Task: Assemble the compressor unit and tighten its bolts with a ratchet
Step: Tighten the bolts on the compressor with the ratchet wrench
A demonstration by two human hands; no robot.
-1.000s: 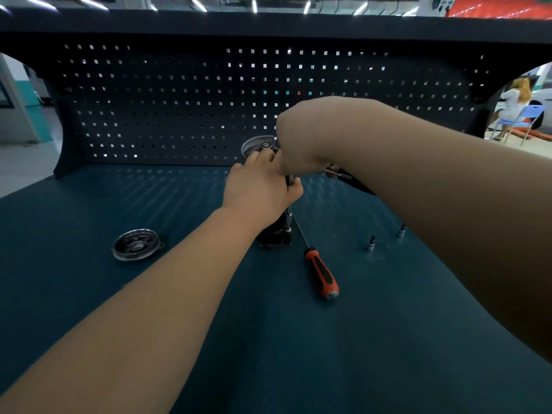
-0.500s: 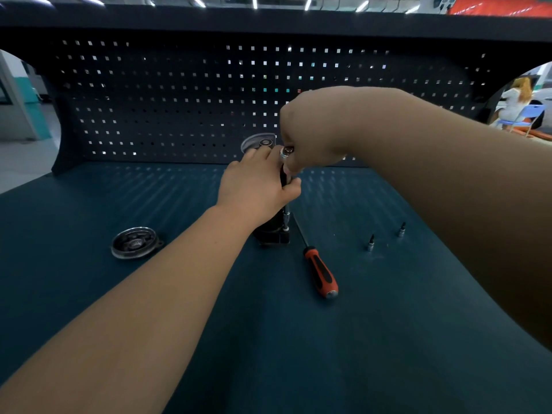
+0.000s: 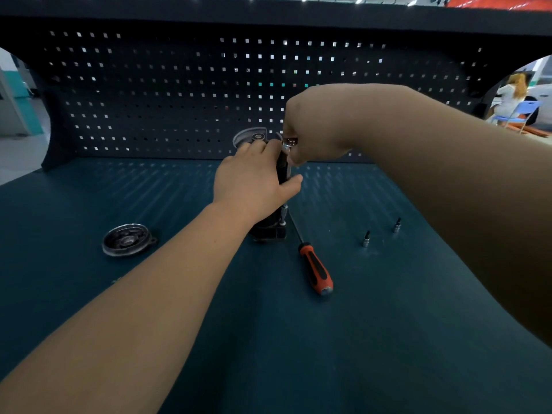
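No readable markings. Compressor unit [image 3: 270, 225] standing upright mid-bench, left hand [image 3: 254, 183] wrapping closed around its body. Right hand [image 3: 316, 130] pinching ratchet head [image 3: 289, 142] at unit's top. Lying nearby: orange screwdriver [image 3: 316, 268] just right of the unit, two bits [image 3: 366, 239], round cover [image 3: 127, 239] well left.

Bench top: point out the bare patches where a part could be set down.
Free: the bench near edge, in front of the screwdriver, and the far left, behind the round cover. Crowded: around the compressor, both hands, and the two bits.
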